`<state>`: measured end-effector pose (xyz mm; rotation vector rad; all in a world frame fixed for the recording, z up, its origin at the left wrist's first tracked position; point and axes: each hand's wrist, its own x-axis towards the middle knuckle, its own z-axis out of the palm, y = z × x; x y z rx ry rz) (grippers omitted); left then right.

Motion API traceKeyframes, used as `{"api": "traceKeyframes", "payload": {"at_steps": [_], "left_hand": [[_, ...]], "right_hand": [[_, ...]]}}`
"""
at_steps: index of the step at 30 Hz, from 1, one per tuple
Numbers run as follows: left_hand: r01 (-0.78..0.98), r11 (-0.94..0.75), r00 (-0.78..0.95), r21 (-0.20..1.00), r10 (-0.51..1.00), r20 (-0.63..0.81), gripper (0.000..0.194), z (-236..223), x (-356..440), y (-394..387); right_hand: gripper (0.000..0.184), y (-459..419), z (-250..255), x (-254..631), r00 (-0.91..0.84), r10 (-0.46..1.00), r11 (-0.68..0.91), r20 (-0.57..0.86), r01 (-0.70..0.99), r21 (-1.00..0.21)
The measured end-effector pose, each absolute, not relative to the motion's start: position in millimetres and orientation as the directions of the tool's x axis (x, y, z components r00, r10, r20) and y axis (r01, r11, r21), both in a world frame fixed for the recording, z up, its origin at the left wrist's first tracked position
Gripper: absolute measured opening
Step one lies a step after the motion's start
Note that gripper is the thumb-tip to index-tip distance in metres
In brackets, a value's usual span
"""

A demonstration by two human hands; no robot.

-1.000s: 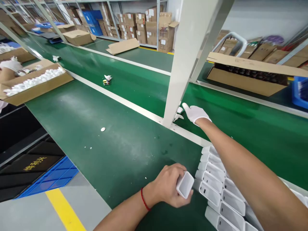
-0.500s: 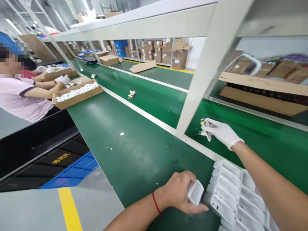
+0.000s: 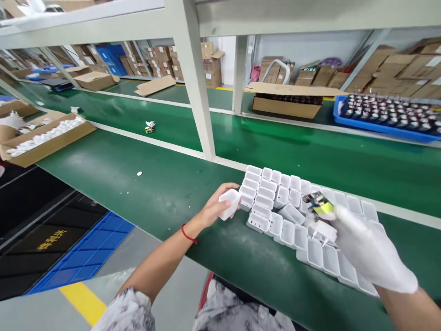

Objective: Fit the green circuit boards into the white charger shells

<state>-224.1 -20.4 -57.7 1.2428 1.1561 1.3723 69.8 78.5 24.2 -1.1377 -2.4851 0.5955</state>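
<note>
Gripping a white case [image 3: 227, 208] in bare fingers, the left hand [image 3: 211, 212] hangs over the green surface [image 3: 161, 193], palm turned inward, the case's mouth facing roughly upward. Just right stand rows of white cases [image 3: 286, 233]. Above them, the gloved right hand [image 3: 367, 243] pinches a circuit board [image 3: 319, 203] and white plug [image 3: 324, 232], fingers pointing left toward the held case, well apart from it.

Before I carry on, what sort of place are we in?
Probably an electronics assembly line: rows of open white cases sit on a long green bench, the gloved right hand holds a circuit board, and a blue tray holds many small parts.
</note>
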Motion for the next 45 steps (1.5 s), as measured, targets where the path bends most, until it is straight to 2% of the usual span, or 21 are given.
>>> {"api": "traceKeyframes", "payload": {"at_steps": [2, 4, 7, 9, 11, 14, 19, 26, 35, 45], "left_hand": [[-0.022, -0.179, 0.012, 0.984, 0.984, 0.179, 0.075, -46, -193, -28], [0.055, -0.324, 0.077, 0.944, 0.944, 0.319, 0.072, -39, -157, -31], [0.157, -0.541, 0.161, 0.826, 0.839, 0.519, 0.075, -37, -107, -27], [0.17, -0.607, 0.225, 0.776, 0.791, 0.569, 0.077, -39, -81, -20], [0.167, -0.64, 0.275, 0.75, 0.76, 0.589, 0.077, -40, -62, -13], [0.141, -0.617, 0.315, 0.774, 0.769, 0.556, 0.076, -41, -46, -6], [0.119, -0.541, 0.354, 0.833, 0.807, 0.473, 0.074, -44, -36, -5], [0.121, -0.518, 0.341, 0.847, 0.823, 0.455, 0.069, -49, -38, -6], [0.073, -0.466, 0.381, 0.882, 0.83, 0.407, 0.072, -55, -40, -5], [0.067, -0.414, 0.404, 0.908, 0.843, 0.355, 0.069, -56, -39, -5]], "right_hand": [[0.054, 56, 23, 93, -0.521, 0.833, 0.526, 0.187, 0.638, -0.562], [0.059, 34, 24, 116, -0.422, 0.859, 0.51, 0.29, 0.646, -0.568], [0.043, 8, 32, 147, -0.437, 0.745, 0.651, 0.504, 0.64, -0.408], [0.04, -3, 38, 162, -0.527, 0.64, 0.743, 0.559, 0.61, -0.276], [0.043, -9, 42, 172, -0.58, 0.581, 0.783, 0.57, 0.591, -0.197], [0.043, -12, 45, 177, -0.588, 0.562, 0.78, 0.581, 0.611, -0.136], [0.039, -9, 50, 174, -0.641, 0.569, 0.781, 0.515, 0.617, -0.095], [0.032, 2, 47, 166, -0.69, 0.553, 0.807, 0.467, 0.584, -0.093], [0.002, 3, 49, 154, -0.715, 0.55, 0.793, 0.431, 0.609, -0.002], [0.007, 3, 53, 151, -0.729, 0.556, 0.778, 0.399, 0.626, 0.058]]}}
